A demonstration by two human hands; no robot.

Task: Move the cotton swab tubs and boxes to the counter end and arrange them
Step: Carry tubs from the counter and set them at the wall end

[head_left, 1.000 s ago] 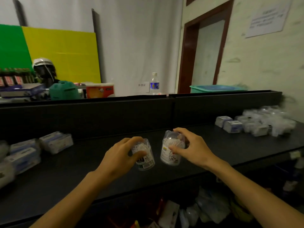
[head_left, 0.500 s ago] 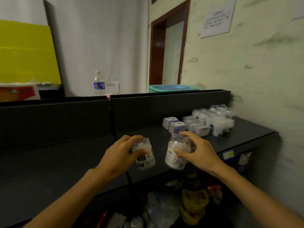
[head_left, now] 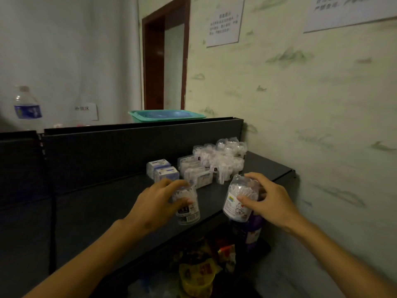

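My left hand (head_left: 154, 203) grips a clear cotton swab tub (head_left: 188, 208) with a barcode label, held above the front of the black counter (head_left: 107, 203). My right hand (head_left: 268, 201) grips a second clear tub (head_left: 238, 200) full of white swabs, tilted slightly, over the counter's front edge. Behind them, at the counter's right end by the wall, sits a cluster of clear swab tubs (head_left: 223, 158). Flat clear swab boxes (head_left: 195, 171) and two small blue-and-white boxes (head_left: 162, 169) stand to the left of that cluster.
A black back panel (head_left: 133, 145) runs behind the counter, with a teal tray (head_left: 166, 116) on its top ledge and a water bottle (head_left: 26, 104) at left. The pale wall (head_left: 300, 125) closes the right side. Below the counter lie colourful packets (head_left: 199, 274).
The view has swung right along the counter, and both hands have carried their tubs closer to the pile at the right end. The grips are unchanged.
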